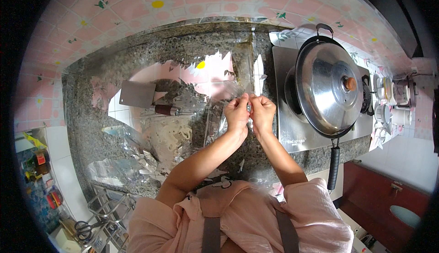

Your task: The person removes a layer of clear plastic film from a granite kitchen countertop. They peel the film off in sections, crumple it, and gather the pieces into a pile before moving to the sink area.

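Note:
My left hand (237,113) and my right hand (262,112) meet fingertip to fingertip over the speckled stone countertop (113,52), just left of the gas stove. Both pinch a thin, clear piece that looks like plastic film; its exact shape is blurred. To the left lie a cleaver's metal blade (137,93) and a dark brown handle (166,110); reflections on the glossy, wet-looking surface break up their outlines. Crumpled clear plastic (146,160) lies nearer me on the left.
A wok with a domed metal lid (325,81) stands on the steel gas stove (291,143), its black handle (333,167) jutting towards me. Containers (383,90) stand beyond the stove. A wire rack (103,205) with scissors (83,230) is at the lower left; bottles (41,160) stand on the left.

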Demonstrator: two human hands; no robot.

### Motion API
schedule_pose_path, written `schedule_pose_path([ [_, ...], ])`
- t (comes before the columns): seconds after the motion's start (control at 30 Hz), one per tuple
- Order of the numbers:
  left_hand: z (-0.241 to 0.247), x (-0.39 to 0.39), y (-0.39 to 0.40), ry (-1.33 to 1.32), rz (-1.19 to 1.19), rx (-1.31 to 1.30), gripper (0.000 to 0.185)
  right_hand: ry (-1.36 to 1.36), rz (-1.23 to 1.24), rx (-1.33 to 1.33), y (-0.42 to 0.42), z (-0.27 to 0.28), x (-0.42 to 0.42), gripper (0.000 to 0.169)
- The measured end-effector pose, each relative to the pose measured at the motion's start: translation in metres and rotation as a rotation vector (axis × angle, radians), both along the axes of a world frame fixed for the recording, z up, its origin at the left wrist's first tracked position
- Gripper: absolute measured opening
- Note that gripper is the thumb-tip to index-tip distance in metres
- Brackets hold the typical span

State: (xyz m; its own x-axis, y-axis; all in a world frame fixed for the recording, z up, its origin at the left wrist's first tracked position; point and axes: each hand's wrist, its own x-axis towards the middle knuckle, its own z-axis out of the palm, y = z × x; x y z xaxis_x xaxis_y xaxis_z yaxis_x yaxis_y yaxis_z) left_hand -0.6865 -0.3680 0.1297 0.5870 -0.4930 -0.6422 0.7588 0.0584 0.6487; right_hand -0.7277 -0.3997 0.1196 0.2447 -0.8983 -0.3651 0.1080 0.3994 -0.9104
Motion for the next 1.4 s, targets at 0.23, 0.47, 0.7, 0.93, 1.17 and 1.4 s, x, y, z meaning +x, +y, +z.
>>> schedule_pose_path([
  [0.23, -0.003, -0.007, 0.006, -0.013, -0.050, -0.022, 0.021, -0.013, -0.016, 0.035, 0.003, 0.000, -0.010, 0.024],
  [0.47, -0.002, -0.011, 0.008, -0.024, -0.049, -0.036, 0.022, -0.016, -0.019, 0.047, 0.005, -0.001, -0.014, 0.024],
  [0.7, -0.001, -0.013, 0.012, -0.026, -0.066, -0.011, 0.021, -0.038, -0.028, 0.049, 0.011, 0.002, -0.017, 0.023],
  [0.93, 0.034, -0.059, 0.054, -0.016, -0.208, -0.085, 0.021, 0.100, 0.028, -0.206, 0.060, 0.039, -0.073, 0.029],
  [1.17, 0.037, -0.080, 0.083, -0.033, -0.500, -0.136, 0.027, 0.033, 0.018, -0.023, 0.086, 0.042, -0.125, 0.027],
  [1.4, 0.011, -0.054, 0.098, 0.027, -0.237, -0.021, 0.009, -0.193, 0.130, 0.251, 0.097, 0.034, -0.134, 0.035],
])
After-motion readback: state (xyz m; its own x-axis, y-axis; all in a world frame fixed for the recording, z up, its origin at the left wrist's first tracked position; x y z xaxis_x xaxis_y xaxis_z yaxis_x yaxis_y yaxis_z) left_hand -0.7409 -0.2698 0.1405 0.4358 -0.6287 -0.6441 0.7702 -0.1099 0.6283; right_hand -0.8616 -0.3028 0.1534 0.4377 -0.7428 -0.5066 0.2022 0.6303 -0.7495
